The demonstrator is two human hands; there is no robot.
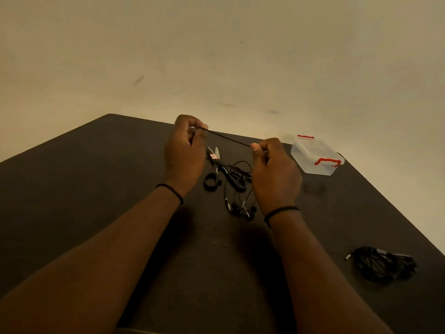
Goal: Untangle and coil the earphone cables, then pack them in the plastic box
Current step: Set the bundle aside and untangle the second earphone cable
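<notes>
A thin black earphone cable (228, 138) is stretched taut between my two hands above the dark table. My left hand (184, 153) pinches its far-left end. My right hand (274, 169) pinches the other end. Below and between the hands a loose tangle of black earphones (238, 189) lies on the table, its earbuds nearest me. The clear plastic box (316, 156) with red latches stands closed at the far right, apart from both hands.
Scissors (214, 154) lie past the tangle, with a small black loop (212, 182) beside them. A black bundled mass of cable (382, 263) rests at the near right. The dark table (84, 179) ends at a pale floor beyond.
</notes>
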